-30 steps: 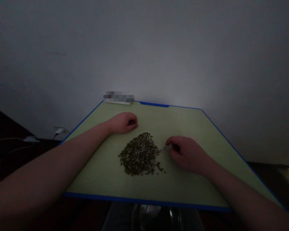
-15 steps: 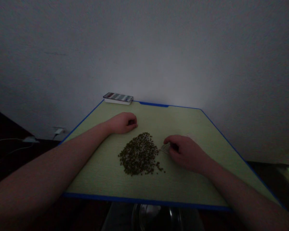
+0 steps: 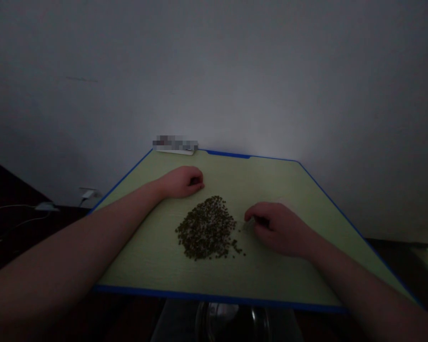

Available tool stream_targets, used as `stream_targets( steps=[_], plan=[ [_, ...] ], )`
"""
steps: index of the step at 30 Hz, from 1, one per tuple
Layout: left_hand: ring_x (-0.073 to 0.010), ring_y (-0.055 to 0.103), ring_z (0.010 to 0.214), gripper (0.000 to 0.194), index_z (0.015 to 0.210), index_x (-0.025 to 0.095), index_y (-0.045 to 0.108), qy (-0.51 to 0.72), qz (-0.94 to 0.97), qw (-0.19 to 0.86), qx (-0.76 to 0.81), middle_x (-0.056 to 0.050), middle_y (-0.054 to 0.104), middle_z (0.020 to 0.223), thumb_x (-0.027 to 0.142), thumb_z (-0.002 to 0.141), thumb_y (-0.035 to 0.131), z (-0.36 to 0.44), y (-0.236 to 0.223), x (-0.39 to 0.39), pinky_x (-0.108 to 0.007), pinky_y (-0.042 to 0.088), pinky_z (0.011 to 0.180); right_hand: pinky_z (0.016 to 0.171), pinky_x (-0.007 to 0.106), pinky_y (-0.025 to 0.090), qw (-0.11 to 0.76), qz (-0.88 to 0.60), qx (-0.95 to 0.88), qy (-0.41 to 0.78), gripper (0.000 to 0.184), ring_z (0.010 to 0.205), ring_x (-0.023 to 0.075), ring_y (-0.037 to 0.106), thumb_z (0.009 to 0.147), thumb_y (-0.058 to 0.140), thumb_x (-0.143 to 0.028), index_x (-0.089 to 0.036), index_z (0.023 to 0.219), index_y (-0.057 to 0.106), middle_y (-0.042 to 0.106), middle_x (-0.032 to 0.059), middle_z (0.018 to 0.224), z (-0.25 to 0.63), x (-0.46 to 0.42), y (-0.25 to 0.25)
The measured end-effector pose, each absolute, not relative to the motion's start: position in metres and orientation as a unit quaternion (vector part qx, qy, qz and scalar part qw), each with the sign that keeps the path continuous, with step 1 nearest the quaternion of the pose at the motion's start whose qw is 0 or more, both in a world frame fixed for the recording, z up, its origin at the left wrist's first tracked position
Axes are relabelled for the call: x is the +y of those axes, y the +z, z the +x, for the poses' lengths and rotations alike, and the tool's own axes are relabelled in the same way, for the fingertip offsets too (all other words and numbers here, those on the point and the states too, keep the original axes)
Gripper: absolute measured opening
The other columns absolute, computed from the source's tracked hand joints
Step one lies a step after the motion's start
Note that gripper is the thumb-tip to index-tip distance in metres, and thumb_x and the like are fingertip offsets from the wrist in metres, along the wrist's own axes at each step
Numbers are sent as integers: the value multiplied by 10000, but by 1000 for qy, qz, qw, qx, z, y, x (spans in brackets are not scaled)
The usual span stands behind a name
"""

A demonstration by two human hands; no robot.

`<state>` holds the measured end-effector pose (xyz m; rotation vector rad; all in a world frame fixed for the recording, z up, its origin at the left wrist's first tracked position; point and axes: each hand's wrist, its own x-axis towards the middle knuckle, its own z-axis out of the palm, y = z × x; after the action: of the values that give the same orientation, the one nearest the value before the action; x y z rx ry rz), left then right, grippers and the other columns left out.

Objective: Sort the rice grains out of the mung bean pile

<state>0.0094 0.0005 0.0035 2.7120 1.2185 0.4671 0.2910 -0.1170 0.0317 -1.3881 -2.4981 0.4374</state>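
Note:
A heap of small greenish-brown beans or seeds (image 3: 207,230) lies in the middle of the pale table (image 3: 146,266), with a few loose ones at its right side. My left hand (image 3: 183,182) rests on the tabletop behind and left of the heap. Its fingers curl in toward the thumb, and no object shows in them. Just right of the heap, my right hand (image 3: 280,228) is closed with thumb and forefinger near each other. A small see-through piece (image 3: 245,226) sticks out from its fingers toward the heap; its exact kind is unclear in the dim light.
A flat device on a white box (image 3: 174,151) stands at the table's far left corner, its top blurred out. Below the near blue edge is a shiny metal bowl or pot (image 3: 231,323). A wall rises behind the table. Cables and a plug (image 3: 88,194) are at left.
My right hand has shifted slightly right and down, and the see-through piece shows less clearly. A loose bean now lies between the heap and that hand. My left hand stays put.

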Motion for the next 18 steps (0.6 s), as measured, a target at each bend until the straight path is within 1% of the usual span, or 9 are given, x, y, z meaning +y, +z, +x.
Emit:
stream_targets(
  steps=[3, 6, 9, 12, 18],
  plan=[
    [-117, 465, 598, 235, 786, 157, 606, 154, 899, 65, 405, -20, 573, 676, 367, 798, 501, 11, 5, 0, -255, 324, 567, 594, 252, 348, 121, -482, -854, 152, 286, 603, 124, 512, 675, 498, -109, -179, 877, 687, 633, 11, 698, 293, -118, 32],
    [-113, 461, 594, 232, 782, 157, 606, 155, 900, 62, 402, -19, 572, 675, 362, 797, 499, 11, 5, -1, -253, 322, 562, 565, 242, 333, 109, -482, -850, 182, 312, 573, 118, 501, 668, 488, -92, -184, 898, 677, 604, -13, 638, 291, -121, 32],
    [-110, 457, 588, 228, 779, 158, 604, 158, 900, 64, 401, -15, 573, 673, 363, 794, 504, 11, 5, 0, -251, 321, 558, 551, 240, 319, 102, -473, -853, 195, 320, 556, 114, 493, 676, 483, -84, -187, 910, 675, 593, -21, 615, 286, -126, 33],
    [-112, 459, 593, 235, 776, 157, 605, 157, 900, 67, 402, -17, 574, 678, 367, 796, 504, 11, 5, 0, -251, 321, 558, 556, 240, 319, 105, -471, -856, 188, 294, 558, 112, 496, 684, 490, -84, -183, 892, 673, 605, -16, 623, 283, -127, 33],
    [-110, 462, 591, 227, 772, 158, 601, 157, 898, 69, 405, -16, 577, 678, 363, 793, 505, 11, 4, 0, -251, 328, 565, 538, 243, 298, 102, -519, -834, 155, 227, 533, 114, 486, 674, 514, -99, -184, 834, 651, 585, -20, 576, 290, -120, 32]
  ],
)
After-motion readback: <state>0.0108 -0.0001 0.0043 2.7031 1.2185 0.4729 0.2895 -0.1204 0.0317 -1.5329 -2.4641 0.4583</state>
